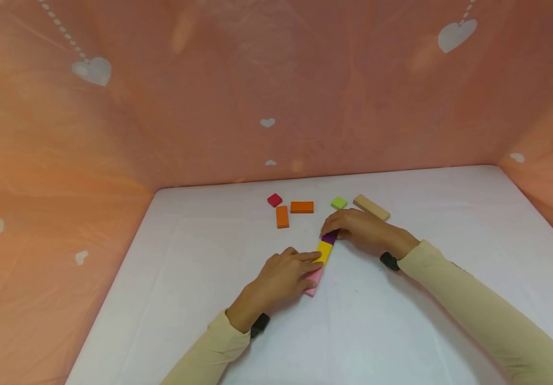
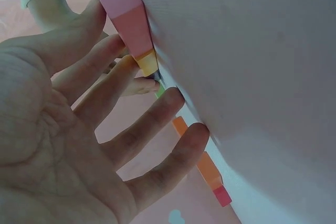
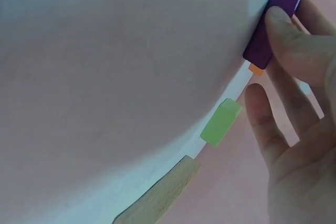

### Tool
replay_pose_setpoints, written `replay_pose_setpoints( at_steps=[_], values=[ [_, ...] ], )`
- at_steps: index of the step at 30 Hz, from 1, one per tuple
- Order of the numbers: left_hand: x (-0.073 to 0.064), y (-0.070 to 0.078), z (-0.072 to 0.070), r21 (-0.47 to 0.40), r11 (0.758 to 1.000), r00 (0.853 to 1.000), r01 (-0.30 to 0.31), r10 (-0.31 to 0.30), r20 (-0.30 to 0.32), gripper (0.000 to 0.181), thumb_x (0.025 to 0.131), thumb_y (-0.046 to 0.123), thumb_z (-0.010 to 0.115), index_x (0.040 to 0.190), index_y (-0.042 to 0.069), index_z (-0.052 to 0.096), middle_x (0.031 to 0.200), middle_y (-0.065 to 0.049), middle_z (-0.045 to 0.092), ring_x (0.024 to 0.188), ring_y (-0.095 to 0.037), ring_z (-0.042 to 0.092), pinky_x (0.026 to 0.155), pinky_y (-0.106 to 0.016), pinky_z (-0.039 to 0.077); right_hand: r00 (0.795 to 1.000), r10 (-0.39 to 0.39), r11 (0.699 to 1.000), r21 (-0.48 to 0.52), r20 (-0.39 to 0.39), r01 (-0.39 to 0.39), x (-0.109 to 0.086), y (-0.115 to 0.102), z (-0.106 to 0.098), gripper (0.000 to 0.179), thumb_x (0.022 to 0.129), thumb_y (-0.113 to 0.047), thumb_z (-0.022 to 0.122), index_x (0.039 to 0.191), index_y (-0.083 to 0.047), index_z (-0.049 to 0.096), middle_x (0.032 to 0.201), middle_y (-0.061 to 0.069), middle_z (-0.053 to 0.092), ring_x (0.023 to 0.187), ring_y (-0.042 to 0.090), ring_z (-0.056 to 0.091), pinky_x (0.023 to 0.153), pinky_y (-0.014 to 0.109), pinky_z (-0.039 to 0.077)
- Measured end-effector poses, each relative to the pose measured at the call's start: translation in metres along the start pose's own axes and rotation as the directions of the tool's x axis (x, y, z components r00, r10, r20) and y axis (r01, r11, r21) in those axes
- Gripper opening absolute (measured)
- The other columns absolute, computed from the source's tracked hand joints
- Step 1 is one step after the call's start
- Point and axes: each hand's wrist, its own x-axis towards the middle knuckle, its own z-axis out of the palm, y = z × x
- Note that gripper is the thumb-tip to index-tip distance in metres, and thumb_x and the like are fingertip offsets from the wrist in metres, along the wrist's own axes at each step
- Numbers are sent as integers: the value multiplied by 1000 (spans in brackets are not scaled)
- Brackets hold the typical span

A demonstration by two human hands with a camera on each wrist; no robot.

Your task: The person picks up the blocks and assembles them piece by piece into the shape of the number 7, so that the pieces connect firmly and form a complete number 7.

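Pink (image 1: 314, 277), yellow (image 1: 325, 249) and purple (image 1: 329, 237) blocks lie end to end in a slanting row on the white table. My left hand (image 1: 281, 275) rests along the row's left side, fingers stretched out and spread. Its thumb and nearest fingertips are right at the pink and yellow blocks, as the left wrist view also shows. At the far end my right hand (image 1: 360, 230) pinches the purple block (image 3: 275, 24) between thumb and fingers; from above, the fingers cover part of it.
Beyond the row lie a red block (image 1: 274, 200), an upright-pointing orange block (image 1: 282, 217) and a sideways orange block (image 1: 302, 207). A light green block (image 1: 339, 202) and a long plain wooden block (image 1: 371, 207) lie beyond my right hand. Pinkish-orange cloth (image 1: 305, 96) walls the table's back and sides.
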Motion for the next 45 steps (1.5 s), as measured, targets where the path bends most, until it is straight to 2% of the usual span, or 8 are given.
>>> replay_pose_setpoints(
  at_steps=[8, 15, 17, 22, 30, 35, 41, 45],
  values=[
    [2, 1, 2, -7, 1000, 1000, -1, 1, 5, 47, 91, 37, 71, 136, 30, 61, 146, 12, 56, 115, -17, 56, 81, -25, 50, 1000, 23, 1000, 1, 0, -23, -2, 0, 0, 27, 93, -11, 68, 117, -22, 73, 119, -8, 70, 120, 17, 62, 107, 41, 48],
    [0, 1, -1, -8, 1000, 1000, 4, -4, 2, 46, 91, 36, 71, 136, 29, 62, 146, 12, 56, 116, -17, 56, 82, -27, 50, 997, -43, 999, -28, -61, 41, -3, 4, -5, 33, 89, -4, 72, 118, -19, 73, 119, -6, 71, 123, 23, 60, 107, 45, 46],
    [0, 1, -1, -7, 1000, 1000, 4, -4, 0, 45, 91, 36, 71, 135, 29, 62, 146, 13, 55, 115, -17, 56, 81, -26, 49, 996, -24, 1000, 4, -80, 25, -6, 7, -11, 37, 87, -1, 73, 121, -17, 72, 123, -3, 70, 126, 26, 57, 108, 48, 44],
    [0, 1, -1, -21, 1000, 1000, 7, -7, -4, 46, 91, 36, 72, 135, 29, 62, 146, 12, 56, 115, -17, 55, 78, -24, 47, 987, 132, 989, 73, -94, -125, -18, 24, -29, 40, 87, -4, 75, 126, -13, 69, 129, 5, 67, 126, 30, 56, 107, 52, 45],
    [0, 1, 1, -25, 999, 1000, 23, -23, 1, 46, 91, 36, 71, 136, 29, 62, 147, 13, 55, 116, -17, 55, 80, -25, 47, 950, 283, 956, -47, -131, -291, -36, 47, -38, 40, 90, -14, 73, 128, -5, 66, 126, 12, 68, 120, 33, 58, 104, 53, 45],
    [-1, 1, 1, -29, 999, 1000, 12, -12, -6, 46, 91, 35, 71, 136, 27, 62, 146, 11, 55, 114, -17, 55, 78, -22, 46, 898, 405, 897, -113, -170, -426, -37, 53, -34, 42, 90, -26, 73, 126, -4, 67, 119, 14, 68, 106, 32, 61, 91, 51, 50],
    [-1, 1, 2, -23, 1000, 1000, 6, -6, -3, 47, 91, 36, 71, 136, 28, 61, 146, 11, 56, 113, -17, 55, 76, -21, 45, 838, 528, 845, -15, -135, -535, -34, 54, -30, 47, 92, -29, 69, 130, -2, 62, 113, 14, 68, 94, 27, 61, 83, 45, 51],
    [0, 0, 1, -22, 1000, 1000, 9, -9, 3, 47, 91, 35, 71, 137, 28, 61, 147, 11, 55, 115, -17, 55, 77, -22, 46, 846, 520, 851, -9, -117, -524, -30, 53, -30, 44, 93, -23, 67, 131, -2, 62, 114, 14, 67, 91, 26, 60, 83, 45, 51]
  ],
)
